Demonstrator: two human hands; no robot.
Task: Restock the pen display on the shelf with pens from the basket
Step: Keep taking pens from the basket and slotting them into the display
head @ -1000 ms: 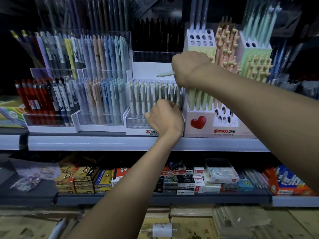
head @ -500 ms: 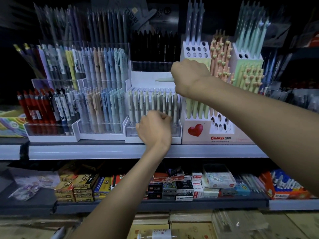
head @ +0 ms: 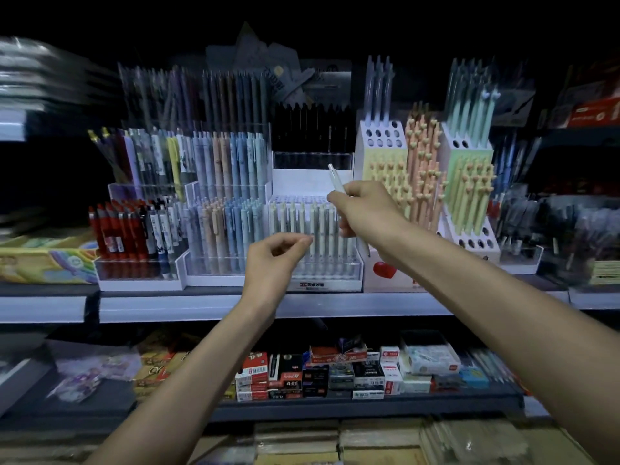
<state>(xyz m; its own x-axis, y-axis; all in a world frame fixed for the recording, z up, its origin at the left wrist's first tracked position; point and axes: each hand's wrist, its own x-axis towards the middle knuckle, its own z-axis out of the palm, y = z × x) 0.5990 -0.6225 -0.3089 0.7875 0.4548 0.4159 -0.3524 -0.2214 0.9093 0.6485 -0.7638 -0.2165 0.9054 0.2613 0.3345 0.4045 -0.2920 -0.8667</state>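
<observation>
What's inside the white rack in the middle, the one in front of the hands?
The white rack holds a front row of pale green pens; behind them, empty holes. The right hand covers its right end.

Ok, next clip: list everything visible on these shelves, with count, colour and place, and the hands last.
pale green pen display: one, white tray, upper shelf centre, front row full
held pen: one, pale, in the right hand above that display
red pens: a row, upper shelf left
pastel pens: two tiers, blue, peach, grey, left of centre
black pens: a row, behind centre
heart-topped pens: many, yellow, peach, green, in a white holder at right
small boxes: many, red, black, white, lower shelf
left hand: empty, fingers pinched, before the display
right hand: gripping the held pen
</observation>
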